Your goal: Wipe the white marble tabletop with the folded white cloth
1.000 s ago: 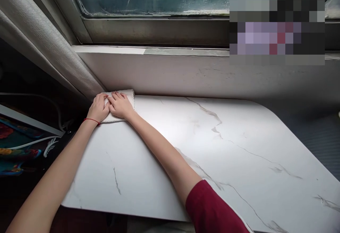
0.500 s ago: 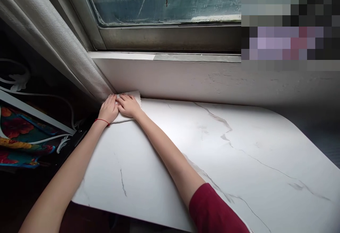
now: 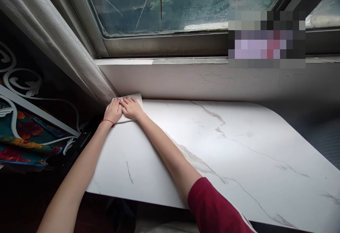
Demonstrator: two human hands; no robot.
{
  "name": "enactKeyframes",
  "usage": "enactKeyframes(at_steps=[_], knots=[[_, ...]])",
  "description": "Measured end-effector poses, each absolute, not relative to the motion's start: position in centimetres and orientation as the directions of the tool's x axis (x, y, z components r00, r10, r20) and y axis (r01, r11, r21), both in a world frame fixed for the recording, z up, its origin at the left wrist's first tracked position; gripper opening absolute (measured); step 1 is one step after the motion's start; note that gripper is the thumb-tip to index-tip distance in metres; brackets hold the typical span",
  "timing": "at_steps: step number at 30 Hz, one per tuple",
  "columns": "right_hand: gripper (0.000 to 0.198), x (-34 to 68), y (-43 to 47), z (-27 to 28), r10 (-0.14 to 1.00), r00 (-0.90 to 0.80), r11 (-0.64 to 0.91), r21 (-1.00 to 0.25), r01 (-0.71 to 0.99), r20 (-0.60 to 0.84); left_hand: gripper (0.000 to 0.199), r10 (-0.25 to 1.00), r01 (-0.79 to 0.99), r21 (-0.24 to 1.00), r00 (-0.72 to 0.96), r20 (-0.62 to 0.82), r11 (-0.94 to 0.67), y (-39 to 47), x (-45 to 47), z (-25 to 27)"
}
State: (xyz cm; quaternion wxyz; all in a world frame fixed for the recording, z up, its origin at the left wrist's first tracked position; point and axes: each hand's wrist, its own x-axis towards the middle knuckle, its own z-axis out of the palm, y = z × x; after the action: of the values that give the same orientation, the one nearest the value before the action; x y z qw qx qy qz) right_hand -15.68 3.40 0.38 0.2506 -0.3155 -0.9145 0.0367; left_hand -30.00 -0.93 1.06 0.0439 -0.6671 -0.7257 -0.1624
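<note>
A folded white cloth [image 3: 136, 101] lies flat in the far left corner of the white marble-patterned table [image 3: 212, 151], against the wall and close to the curtain's lower end. My left hand [image 3: 113, 110] rests palm down on the cloth's left part, its fingers stretched forward; a thin red band circles that wrist. Just to its right, my right hand [image 3: 131, 108] lies flat on the same cloth with the fingers extended. The two hands touch or nearly touch. My palms and fingers cover much of the cloth's middle.
A beige curtain [image 3: 61, 45] hangs at the left. Behind the table runs a low wall [image 3: 170, 80] beneath a window [image 3: 164, 9]. White scrolled metalwork [image 3: 34, 100] and a colourful floral fabric [image 3: 32, 126] stand beside the table's left edge. A blurred patch hides part of the sill.
The camera view has shifted a little, showing more of the window and the table's front edge. Both hands remain on the cloth in the same corner, with little visible movement.
</note>
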Motion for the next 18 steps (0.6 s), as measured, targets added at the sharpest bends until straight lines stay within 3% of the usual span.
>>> enactKeyframes(at_steps=[18], knots=[[0.046, -10.5, -3.0, 0.0, 0.601, -0.642, 0.790, -0.229, 0.569, 0.476, 0.059, 0.953, 0.989, 0.144, -0.061, 0.296, 0.019, -6.5, -25.2, 0.6]])
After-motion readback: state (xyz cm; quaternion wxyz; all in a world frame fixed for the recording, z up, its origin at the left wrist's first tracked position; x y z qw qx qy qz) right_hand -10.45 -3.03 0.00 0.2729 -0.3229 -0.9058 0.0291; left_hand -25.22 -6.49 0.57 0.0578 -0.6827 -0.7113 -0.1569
